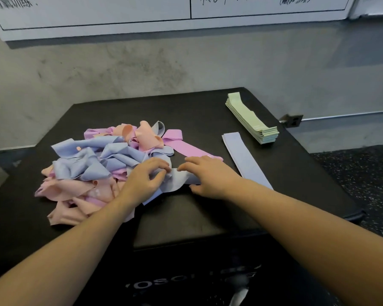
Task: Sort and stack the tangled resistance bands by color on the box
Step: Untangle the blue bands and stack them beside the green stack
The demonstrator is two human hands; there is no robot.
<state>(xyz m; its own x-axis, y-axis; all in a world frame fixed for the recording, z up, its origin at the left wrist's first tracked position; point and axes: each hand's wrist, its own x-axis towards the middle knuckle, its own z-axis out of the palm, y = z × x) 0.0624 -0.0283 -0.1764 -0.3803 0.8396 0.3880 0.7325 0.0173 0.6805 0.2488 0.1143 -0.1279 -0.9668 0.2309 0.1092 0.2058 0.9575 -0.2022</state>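
Both hands, left hand [149, 177] and right hand [208, 175], pinch one blue band [181, 180] mid-frame atop the black box [197, 217], tangled pile [97, 164] at left, green stack [252, 122] upper right.

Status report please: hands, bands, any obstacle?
Left hand and right hand grip one blue band. Green stack done. Tangled pile remains.
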